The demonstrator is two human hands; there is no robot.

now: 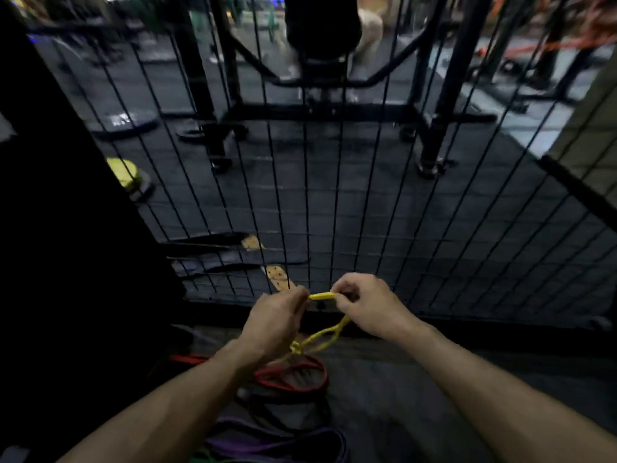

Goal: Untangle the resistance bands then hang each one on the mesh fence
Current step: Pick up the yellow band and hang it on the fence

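Note:
A thin yellow resistance band (321, 296) stretches between my two hands just in front of the black mesh fence (367, 202). My left hand (277, 320) pinches its left end and my right hand (367, 304) pinches its right end. Below my hands the yellow band twists into a loop with a knot (295, 347). On the floor beneath lie a red band (293, 379), a black band (277, 416) and a purple band (267, 442), overlapping in a pile.
Behind the fence stands a black gym machine frame (320, 108), with weight plates (123, 123) and a yellow-topped plate (125, 173) on the dark rubber floor. A dark wall (66, 262) fills the left side. A second fence panel (584, 188) runs along the right.

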